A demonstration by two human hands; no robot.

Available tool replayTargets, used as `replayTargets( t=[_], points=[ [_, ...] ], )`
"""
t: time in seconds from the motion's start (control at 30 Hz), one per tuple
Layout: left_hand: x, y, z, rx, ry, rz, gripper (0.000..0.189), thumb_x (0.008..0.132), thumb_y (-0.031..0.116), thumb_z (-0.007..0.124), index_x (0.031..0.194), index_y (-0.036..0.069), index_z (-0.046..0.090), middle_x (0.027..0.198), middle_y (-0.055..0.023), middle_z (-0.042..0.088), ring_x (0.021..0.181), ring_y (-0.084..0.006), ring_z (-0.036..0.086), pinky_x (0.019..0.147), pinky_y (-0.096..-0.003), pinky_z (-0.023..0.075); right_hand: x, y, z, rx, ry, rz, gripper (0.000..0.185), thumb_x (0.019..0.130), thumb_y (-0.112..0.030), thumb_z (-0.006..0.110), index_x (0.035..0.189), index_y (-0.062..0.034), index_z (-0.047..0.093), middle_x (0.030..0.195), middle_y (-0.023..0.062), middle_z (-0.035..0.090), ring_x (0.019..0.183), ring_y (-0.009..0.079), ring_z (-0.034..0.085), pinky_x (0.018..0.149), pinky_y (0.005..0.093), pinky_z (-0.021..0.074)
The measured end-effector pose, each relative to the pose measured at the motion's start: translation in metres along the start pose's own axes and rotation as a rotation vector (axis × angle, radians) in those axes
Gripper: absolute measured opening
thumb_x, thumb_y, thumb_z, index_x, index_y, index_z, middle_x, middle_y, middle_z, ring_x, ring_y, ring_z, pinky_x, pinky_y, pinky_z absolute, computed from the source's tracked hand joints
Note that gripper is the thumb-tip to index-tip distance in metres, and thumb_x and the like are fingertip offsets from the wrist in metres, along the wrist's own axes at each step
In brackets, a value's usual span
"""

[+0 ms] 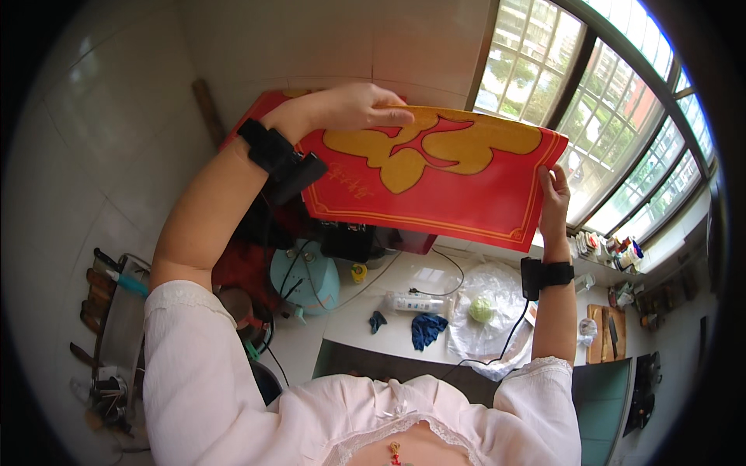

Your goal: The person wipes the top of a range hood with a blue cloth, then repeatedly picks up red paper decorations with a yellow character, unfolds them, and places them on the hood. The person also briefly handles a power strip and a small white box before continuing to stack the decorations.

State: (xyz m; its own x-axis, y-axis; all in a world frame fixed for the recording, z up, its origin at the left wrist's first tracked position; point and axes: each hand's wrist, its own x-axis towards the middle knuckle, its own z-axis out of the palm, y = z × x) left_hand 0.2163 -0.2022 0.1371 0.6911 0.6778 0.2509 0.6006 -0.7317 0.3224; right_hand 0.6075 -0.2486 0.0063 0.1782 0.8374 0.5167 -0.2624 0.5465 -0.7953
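Note:
A large red sheet [460,192] with a gold design and gold border lines is held up in front of me, above the counter. My left hand [373,108] pinches its top edge, the thumb in front and the fingers partly hidden behind. At the sheet's right edge my right hand [555,189] grips it between thumb and fingers. Another red piece with a bit of gold [259,108] shows behind my left forearm; whether it joins the sheet I cannot tell. Below, a pale blue appliance [306,279] with a cable stands on the counter.
On the white counter [344,332] lie a dark blue cloth [428,331], a clear plastic bottle [417,303] and a pale green round vegetable [481,310] on plastic film [466,343]. A knife [612,336] rests on a wooden board [597,314]. More knives [105,258] stand at left. A barred window [606,105] is right.

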Motion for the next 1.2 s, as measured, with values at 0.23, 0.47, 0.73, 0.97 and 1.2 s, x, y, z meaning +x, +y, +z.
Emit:
replayTargets(
  t=[0.23,0.47,0.73,0.97,1.2],
  points=[
    [-0.053,0.063,0.060,-0.179,-0.258,-0.064,0.032,0.092,0.028,0.056,0.105,0.001,0.065,0.083,-0.0178,0.066,0.074,-0.0253,0.062,0.069,-0.0337,0.0470,-0.100,-0.027,-0.035,-0.483,-0.022,0.198,0.014,0.094,-0.015,0.056,0.103,-0.0056,0.058,0.100,0.0037,0.065,0.091,0.0065,0.058,0.076,0.0200,0.0425],
    [-0.079,0.102,0.105,0.108,-0.234,-0.019,0.028,0.091,0.033,0.054,0.100,0.011,0.068,0.076,-0.0128,0.066,0.067,-0.0288,0.062,0.063,-0.0365,0.0481,-0.129,-0.084,0.039,-1.310,-0.306,-0.502,0.038,0.095,-0.035,0.048,0.121,-0.0088,0.057,0.112,0.0110,0.062,0.114,0.0243,0.052,0.100,0.0360,0.0325],
    [-0.097,0.114,0.122,0.054,-0.322,0.006,0.026,0.091,0.028,0.052,0.097,0.011,0.070,0.081,-0.0109,0.067,0.072,-0.0280,0.063,0.066,-0.0371,0.0496,-0.147,-0.061,0.072,-1.116,-0.841,0.196,0.044,0.096,-0.041,0.043,0.104,-0.0051,0.066,0.078,0.0159,0.064,0.071,0.0318,0.060,0.068,0.0379,0.0465],
    [-0.109,0.107,0.146,0.050,-0.422,0.062,0.028,0.091,0.034,0.053,0.095,0.012,0.070,0.080,-0.0100,0.067,0.071,-0.0260,0.063,0.064,-0.0363,0.0503,-0.155,-0.060,0.071,-0.964,-0.996,0.571,0.043,0.096,-0.037,0.047,0.108,0.0003,0.063,0.080,0.0167,0.064,0.067,0.0256,0.057,0.066,0.0329,0.0471],
    [-0.123,0.104,0.160,-0.029,-0.446,0.083,0.031,0.090,0.035,0.053,0.093,0.010,0.070,0.079,-0.0109,0.066,0.071,-0.0282,0.063,0.063,-0.0366,0.0499,-0.168,-0.047,0.077,-0.901,-1.056,0.384,0.026,0.092,-0.022,0.054,0.099,0.0005,0.063,0.077,0.0191,0.063,0.067,0.0306,0.057,0.066,0.0343,0.0471]
  ],
)
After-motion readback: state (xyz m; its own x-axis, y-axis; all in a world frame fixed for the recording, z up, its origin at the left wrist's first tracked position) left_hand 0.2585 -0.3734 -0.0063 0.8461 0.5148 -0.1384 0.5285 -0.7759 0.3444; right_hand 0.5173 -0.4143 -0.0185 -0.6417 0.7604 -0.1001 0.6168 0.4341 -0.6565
